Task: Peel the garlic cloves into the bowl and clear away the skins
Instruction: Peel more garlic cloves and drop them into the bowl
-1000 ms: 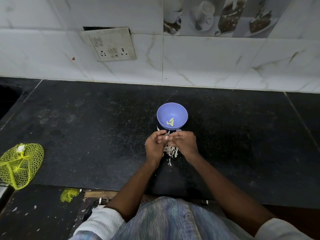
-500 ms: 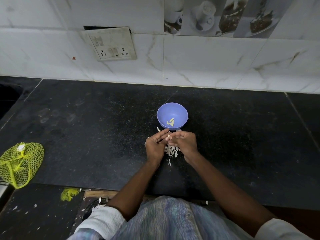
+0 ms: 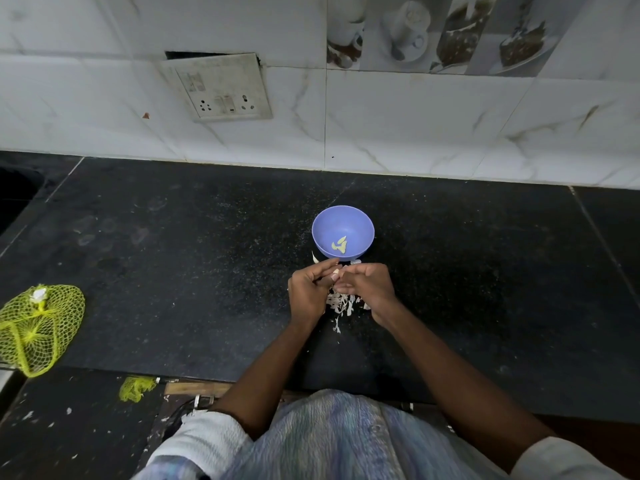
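A small garlic clove (image 3: 335, 274) sits pinched between the two hands, just on the near side of the bowl (image 3: 343, 236). The left hand (image 3: 309, 294) has its fingers curled in with the fingertips reaching toward the clove; the right hand (image 3: 367, 287) is curled over it from the other side, fingers bent at the clove's end. Both hands hover close above the tabletop (image 3: 194, 258), touching each other at the fingertips.

The bowl is a small purple one, upright on the dark tabletop, and it holds a few peeled cloves (image 3: 339, 245) lying together at the bottom. Under and between the wrists lies a loose heap of papery skins (image 3: 341, 303), with a few scraps trailing toward the near edge and one pale shred beside the bowl's left foot.

Far off to the left, at the tabletop's near corner, lies a yellow net bag (image 3: 36, 327), limp and flattened. A smaller scrap of yellow netting (image 3: 136, 387) rests lower down, near the person's sleeve. A switch plate (image 3: 221, 90) hangs on the tiled wall behind.

Compared with a second ago, the left fingers have opened out a little toward the bowl and the clove shows more plainly between the fingertips; the bowl's contents look the same.
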